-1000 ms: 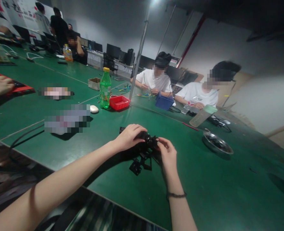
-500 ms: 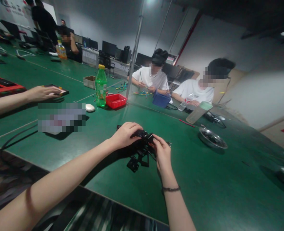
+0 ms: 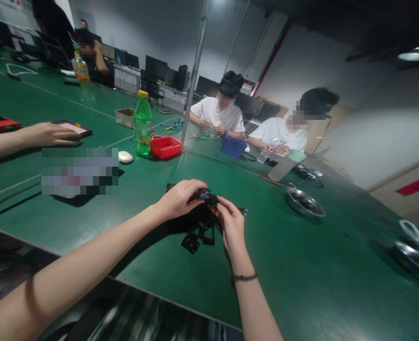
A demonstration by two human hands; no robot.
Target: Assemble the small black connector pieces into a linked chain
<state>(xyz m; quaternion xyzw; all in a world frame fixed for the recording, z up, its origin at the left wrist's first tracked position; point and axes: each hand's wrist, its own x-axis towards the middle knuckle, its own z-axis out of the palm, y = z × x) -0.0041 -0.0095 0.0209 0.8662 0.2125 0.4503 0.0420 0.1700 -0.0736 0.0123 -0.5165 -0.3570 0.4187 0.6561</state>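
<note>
We have the black assembly (image 3: 205, 219) between our hands, low at the near side of the bench (image 3: 302, 265); we cannot tell how much of its weight the bench takes. Our left hand (image 3: 183, 199) curls over its upper part, while our right hand (image 3: 232, 220) pinches its right end between thumb and fingertips. A squarish block (image 3: 191, 242) and an open frame (image 3: 208, 234) jut towards us. It looks fairly light, stiff in its parts but perhaps loose at the joints, so we judge the thicker body the best hold and the thin frame the likeliest to bend. Its smooth dark faces may slip a little. The metal dish (image 3: 311, 213) sits beyond, to our right, well apart from it
</note>
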